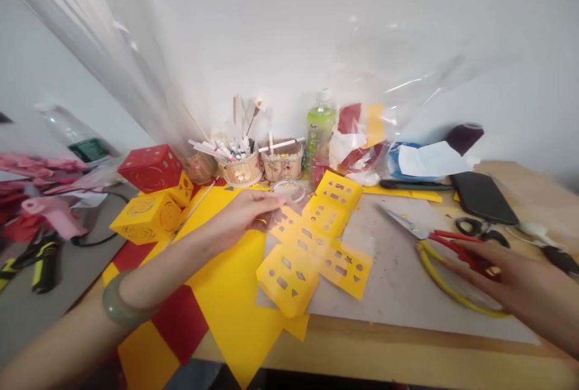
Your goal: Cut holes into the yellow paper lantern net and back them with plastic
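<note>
My left hand (251, 212), a bracelet on its wrist, is closed in a pinch at the upper left corner of a yellow cut-out card (312, 260). The card is shaped like an unfolded box, with small circles, stars, triangles and rectangles cut through it. A clear film seems to lie over part of it. My right hand (502, 272) is closed round the red handles of a pair of scissors (409, 224), their blades pointing toward the card. Under the right hand lies a yellow hoop (436, 278).
Behind are pen baskets (242, 170), a green drink bottle (320, 125) and plastic bags. A red box (151, 167), a yellow box (149, 218) and a pink glue gun (52, 215) stand left. Black-handled scissors (479, 230) and a dark phone (484, 197) lie right.
</note>
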{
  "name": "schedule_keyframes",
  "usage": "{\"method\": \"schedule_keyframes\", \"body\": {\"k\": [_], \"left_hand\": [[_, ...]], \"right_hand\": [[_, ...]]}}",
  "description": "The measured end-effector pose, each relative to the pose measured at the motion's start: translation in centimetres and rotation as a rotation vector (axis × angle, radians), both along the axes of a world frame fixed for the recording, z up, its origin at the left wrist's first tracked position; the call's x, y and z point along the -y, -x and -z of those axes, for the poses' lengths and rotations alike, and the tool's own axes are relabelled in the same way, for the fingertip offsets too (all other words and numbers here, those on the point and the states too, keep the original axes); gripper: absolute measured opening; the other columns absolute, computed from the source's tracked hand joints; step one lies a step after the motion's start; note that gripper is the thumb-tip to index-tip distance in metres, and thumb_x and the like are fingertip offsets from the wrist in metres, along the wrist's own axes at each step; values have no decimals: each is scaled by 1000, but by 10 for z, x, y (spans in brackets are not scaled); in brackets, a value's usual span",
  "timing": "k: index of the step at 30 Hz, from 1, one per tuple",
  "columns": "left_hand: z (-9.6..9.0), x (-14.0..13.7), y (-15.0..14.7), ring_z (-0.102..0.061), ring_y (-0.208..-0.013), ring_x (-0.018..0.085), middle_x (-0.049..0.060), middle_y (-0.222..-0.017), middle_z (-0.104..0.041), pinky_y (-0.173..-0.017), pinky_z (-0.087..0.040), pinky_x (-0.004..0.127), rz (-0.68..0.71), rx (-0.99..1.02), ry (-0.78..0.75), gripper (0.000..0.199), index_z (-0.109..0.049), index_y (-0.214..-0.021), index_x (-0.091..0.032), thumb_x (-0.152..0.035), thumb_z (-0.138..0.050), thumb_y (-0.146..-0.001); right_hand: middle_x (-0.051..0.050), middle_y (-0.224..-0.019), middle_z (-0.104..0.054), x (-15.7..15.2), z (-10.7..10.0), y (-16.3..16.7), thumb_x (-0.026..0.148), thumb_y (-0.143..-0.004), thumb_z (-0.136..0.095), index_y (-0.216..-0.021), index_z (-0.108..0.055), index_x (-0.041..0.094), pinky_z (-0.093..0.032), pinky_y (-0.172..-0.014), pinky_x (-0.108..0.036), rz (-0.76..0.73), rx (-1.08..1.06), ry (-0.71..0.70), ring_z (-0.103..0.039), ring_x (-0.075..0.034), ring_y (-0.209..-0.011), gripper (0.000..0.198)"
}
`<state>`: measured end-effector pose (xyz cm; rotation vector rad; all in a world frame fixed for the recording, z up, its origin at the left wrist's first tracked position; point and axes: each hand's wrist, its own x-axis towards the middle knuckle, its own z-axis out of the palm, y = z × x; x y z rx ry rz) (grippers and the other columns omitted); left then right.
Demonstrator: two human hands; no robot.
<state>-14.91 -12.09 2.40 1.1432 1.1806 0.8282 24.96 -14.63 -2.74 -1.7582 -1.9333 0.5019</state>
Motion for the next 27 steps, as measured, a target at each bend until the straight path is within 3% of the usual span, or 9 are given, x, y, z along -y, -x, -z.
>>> {"method": "schedule_keyframes", "body": {"k": [2,4,8,10,14,17,20,24,27], "left_hand": [[-1,-1,-16,-44,-45,3,-3,-56,-56,-45,-33,15,22,24,23,20,-71,-84,-14,-30,-67,-72],[-1,-1,-36,-49,-45,4,-1,-61,-60,-47,-37,17,61,71,53,16,-70,-83,-14,-27,-66,-74],[0,1,-78,-59,-51,6,1,-70,-65,-57,-46,20,111,177,101,7,-69,-78,-13,-18,-66,-74],[2,4,-94,-60,-52,6,1,-70,-65,-56,-46,18,166,197,93,7,-69,-76,-12,-18,-67,-74],[11,7,-104,-61,-52,7,0,-67,-64,-55,-47,17,257,143,112,8,-69,-81,-12,-15,-66,-74],[18,6,-101,-62,-52,7,-1,-67,-64,-53,-47,17,215,108,110,8,-68,-81,-12,-15,-62,-76],[21,6,-104,-64,-56,8,1,-73,-64,-53,-46,16,124,99,73,9,-66,-79,-12,-19,-61,-77],[22,10,-111,-67,-71,14,5,-82,-67,-62,-49,21,210,5,41,21,-65,-93,-13,-28,-60,-78],[25,12,-101,-64,-88,19,8,-94,-67,-77,-50,29,335,-179,-97,38,-59,-114,-17,-36,-56,-81]], "right_hand": [[-11,-83,-68,4,-10,21,66,-67,-50,-87,-68,28,-47,-63,-57,33,155,-159,-62,-46,-82,46],[-12,-101,-67,11,-23,44,68,-69,-45,-87,-68,26,-43,-81,-61,24,96,-173,-55,-47,-101,52],[-11,-106,-67,28,-44,85,70,-74,-39,-108,-61,25,-56,-70,-44,-37,-428,223,-66,-29,-82,60],[-11,-92,-70,33,-49,94,67,-73,-48,-108,-62,23,-57,-60,-35,-98,-530,322,-67,-23,-70,58],[-9,-71,-69,37,-46,80,60,-70,-59,-87,-69,18,-54,-55,-29,-44,-516,339,-64,-19,-59,46],[-12,-91,-69,39,-35,67,59,-76,-54,-100,-65,19,-55,-61,-30,6,-583,334,-66,-22,-75,48],[-13,-108,-66,42,-26,76,57,-72,-59,-115,-57,21,-54,-71,-34,-94,-663,380,-65,-24,-89,56],[-8,-83,-69,37,-24,95,48,-75,-60,-95,-64,18,-52,-66,-28,-125,-623,465,-65,-18,-73,37],[-5,-67,-66,19,-26,71,52,-69,-61,-93,-66,16,-48,-53,-26,62,-557,331,-59,-15,-57,44]]}}
